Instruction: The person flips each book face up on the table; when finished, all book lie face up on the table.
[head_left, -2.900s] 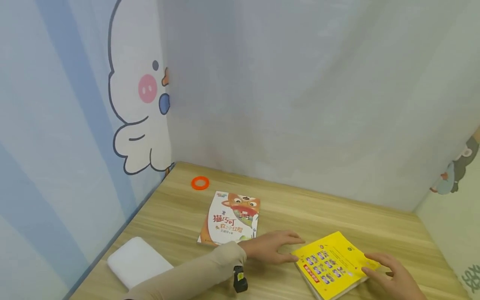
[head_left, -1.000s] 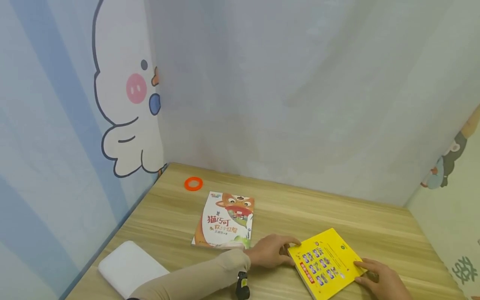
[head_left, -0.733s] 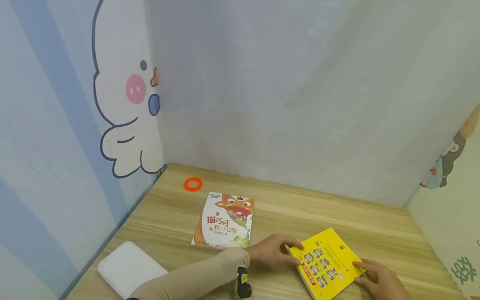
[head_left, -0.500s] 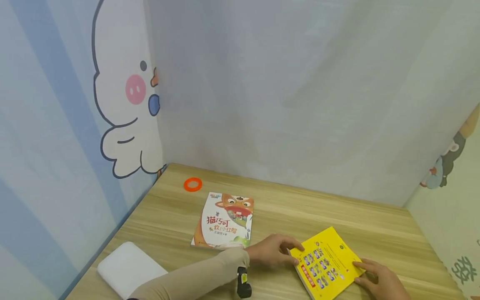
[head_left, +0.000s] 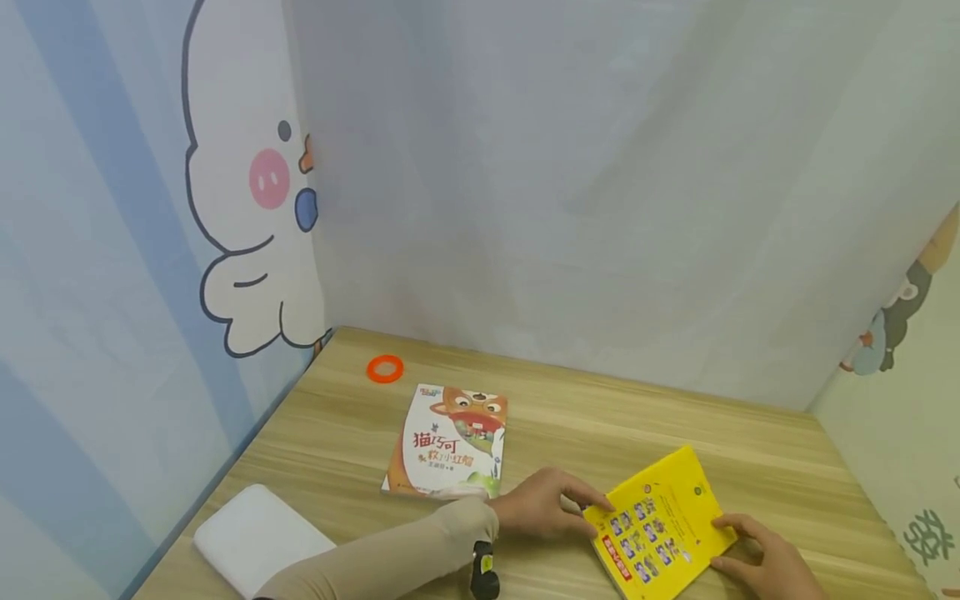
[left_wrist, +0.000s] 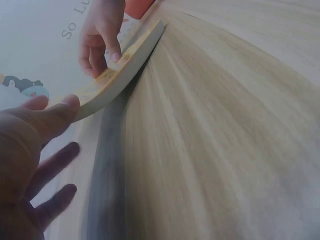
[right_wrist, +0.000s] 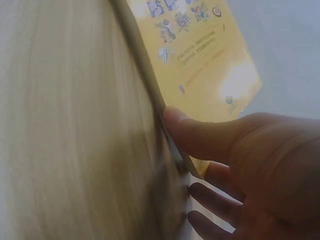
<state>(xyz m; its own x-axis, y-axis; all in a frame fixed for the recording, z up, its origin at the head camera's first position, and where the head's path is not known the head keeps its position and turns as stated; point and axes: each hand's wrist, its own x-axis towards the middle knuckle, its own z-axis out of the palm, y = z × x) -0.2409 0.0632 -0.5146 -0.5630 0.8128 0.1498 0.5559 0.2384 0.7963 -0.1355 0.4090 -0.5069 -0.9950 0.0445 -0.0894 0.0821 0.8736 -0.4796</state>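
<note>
Yellow book (head_left: 660, 525) tipped up since earlier frame, far edge now raised off tabletop (head_left: 600, 425), turned slightly.
Lift begun, not finished; near edge apparently still down, front right of tabletop.
Fox book (head_left: 453, 442), white pad (head_left: 258, 537), orange ring (head_left: 385, 368) untouched.
Left hand (head_left: 543, 504) pinches book's left edge, thumb on top.
Right hand (head_left: 765, 558) grips right edge, fingers beneath.

Two books (head_left: 660, 527) (head_left: 452, 442), one ring (head_left: 385, 368), one pad (head_left: 258, 537)

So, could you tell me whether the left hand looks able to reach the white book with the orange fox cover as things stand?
Probably yes: the left hand rests at the yellow book, and the white fox-cover book lies flat just beside its wrist, with only bare wooden table between them.
</note>
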